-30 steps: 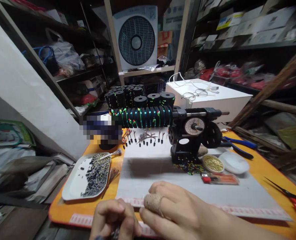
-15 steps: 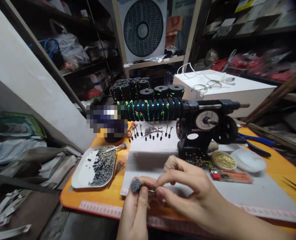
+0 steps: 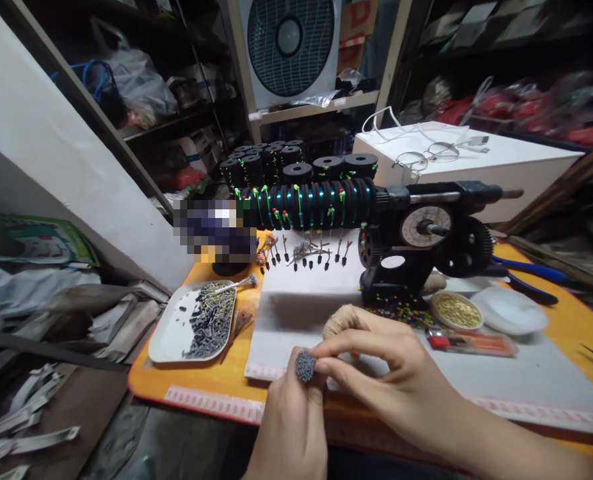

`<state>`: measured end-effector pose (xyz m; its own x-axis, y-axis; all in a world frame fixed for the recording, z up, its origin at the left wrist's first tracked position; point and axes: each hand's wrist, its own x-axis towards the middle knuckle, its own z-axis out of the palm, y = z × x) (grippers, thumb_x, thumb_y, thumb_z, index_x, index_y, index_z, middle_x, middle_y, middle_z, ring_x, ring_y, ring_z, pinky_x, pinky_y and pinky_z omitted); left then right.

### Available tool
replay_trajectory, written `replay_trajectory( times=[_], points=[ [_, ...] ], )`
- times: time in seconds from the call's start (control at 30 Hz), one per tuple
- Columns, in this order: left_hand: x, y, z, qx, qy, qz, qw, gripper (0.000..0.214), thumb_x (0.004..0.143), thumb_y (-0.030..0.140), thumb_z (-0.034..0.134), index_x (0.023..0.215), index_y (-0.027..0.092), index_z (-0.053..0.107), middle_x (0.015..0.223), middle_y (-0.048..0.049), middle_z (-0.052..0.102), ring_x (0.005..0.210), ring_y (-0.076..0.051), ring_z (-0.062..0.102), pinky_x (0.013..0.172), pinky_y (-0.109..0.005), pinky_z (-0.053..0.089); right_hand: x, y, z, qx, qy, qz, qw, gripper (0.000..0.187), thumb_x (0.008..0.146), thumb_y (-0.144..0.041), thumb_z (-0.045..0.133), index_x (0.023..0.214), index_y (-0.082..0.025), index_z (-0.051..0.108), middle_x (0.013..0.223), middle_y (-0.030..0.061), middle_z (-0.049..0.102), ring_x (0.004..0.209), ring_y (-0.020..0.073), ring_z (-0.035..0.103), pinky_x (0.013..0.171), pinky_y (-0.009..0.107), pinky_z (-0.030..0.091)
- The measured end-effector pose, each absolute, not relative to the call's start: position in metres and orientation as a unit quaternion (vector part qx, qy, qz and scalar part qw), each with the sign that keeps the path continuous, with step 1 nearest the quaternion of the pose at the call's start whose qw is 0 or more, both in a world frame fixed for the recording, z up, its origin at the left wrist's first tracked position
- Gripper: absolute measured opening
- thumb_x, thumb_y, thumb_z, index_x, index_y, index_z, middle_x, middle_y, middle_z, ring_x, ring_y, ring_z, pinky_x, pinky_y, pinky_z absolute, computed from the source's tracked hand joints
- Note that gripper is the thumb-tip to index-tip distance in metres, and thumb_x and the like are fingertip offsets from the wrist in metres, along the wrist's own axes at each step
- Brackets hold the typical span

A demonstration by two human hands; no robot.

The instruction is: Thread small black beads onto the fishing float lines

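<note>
A tight bundle of thin grey-tipped stems (image 3: 305, 366) stands up out of my left hand (image 3: 293, 413), whose fingers are closed round it. My right hand (image 3: 391, 373) reaches in from the right, thumb and forefinger pinched together at the bundle's edge. Whatever lies between those fingertips is too small to make out. A wrinkled tan covering (image 3: 343, 322) wraps one finger of the right hand. Behind both hands stands a black hand winder (image 3: 396, 280) with a dial, carrying a row of black ring spools (image 3: 311, 203) wound with blue-green line. Small black-tipped pieces (image 3: 310, 260) dangle below it.
A white tray (image 3: 169, 333) of small grey and yellow parts lies at left. To the right are a dish of gold bits (image 3: 456, 311), an orange-handled cutter (image 3: 476, 343), a clear lid (image 3: 509, 311) and blue-handled pliers (image 3: 536, 270). Glasses (image 3: 426, 157) rest on a white box (image 3: 521, 163).
My left hand has moved right and up, turning the bundle so its grey ends face me. My right fingertips now meet at the bundle's edge. The view has shifted slightly.
</note>
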<state>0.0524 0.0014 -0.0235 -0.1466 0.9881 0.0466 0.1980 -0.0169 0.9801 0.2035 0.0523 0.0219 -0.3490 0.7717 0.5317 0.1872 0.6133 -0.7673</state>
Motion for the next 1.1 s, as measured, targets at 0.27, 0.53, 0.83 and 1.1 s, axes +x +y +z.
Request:
replay_trajectory(
  times=[0.27, 0.53, 0.83, 1.1],
  points=[
    [0.062, -0.002, -0.021, 0.412, 0.528, 0.559, 0.488, 0.03, 0.094, 0.054, 0.057, 0.094, 0.025, 0.061, 0.068, 0.0007, 0.059, 0.063, -0.017, 0.054, 0.062, -0.028, 0.043, 0.203, 0.049, 0.026, -0.309, -0.768, 0.272, 0.492, 0.014, 0.088, -0.006, 0.062, 0.083, -0.012, 0.073, 0.077, 0.0048, 0.064, 0.07, 0.0116, 0.061, 0.06, 0.02, 0.048],
    [0.068, 0.0, -0.027, 0.34, 0.364, 0.72, 0.483, 0.023, 0.099, 0.041, 0.056, 0.082, 0.027, 0.05, 0.058, 0.009, 0.038, 0.052, -0.01, 0.032, 0.05, -0.02, 0.029, 0.206, 0.05, 0.024, -0.313, -0.77, 0.295, 0.471, 0.015, 0.092, -0.008, 0.062, 0.087, -0.018, 0.072, 0.082, 0.001, 0.064, 0.075, 0.0111, 0.061, 0.066, 0.02, 0.049],
    [0.068, 0.002, -0.029, 0.445, 0.343, 0.759, 0.328, 0.007, 0.103, 0.031, 0.051, 0.097, 0.031, 0.055, 0.061, 0.009, 0.041, 0.053, -0.011, 0.037, 0.053, -0.027, 0.029, 0.205, 0.047, 0.028, -0.314, -0.777, 0.311, 0.449, 0.017, 0.09, -0.007, 0.062, 0.087, -0.02, 0.072, 0.081, -0.0002, 0.063, 0.073, 0.0101, 0.061, 0.064, 0.019, 0.049],
    [0.069, 0.005, -0.031, 0.459, 0.345, 0.756, 0.316, 0.007, 0.103, 0.03, 0.049, 0.098, 0.031, 0.053, 0.061, 0.0094, 0.041, 0.052, -0.011, 0.036, 0.051, -0.027, 0.028, 0.205, 0.046, 0.028, -0.311, -0.773, 0.315, 0.454, 0.016, 0.092, -0.009, 0.062, 0.086, -0.021, 0.072, 0.081, -0.0009, 0.063, 0.072, 0.0093, 0.061, 0.063, 0.018, 0.049]
  ],
)
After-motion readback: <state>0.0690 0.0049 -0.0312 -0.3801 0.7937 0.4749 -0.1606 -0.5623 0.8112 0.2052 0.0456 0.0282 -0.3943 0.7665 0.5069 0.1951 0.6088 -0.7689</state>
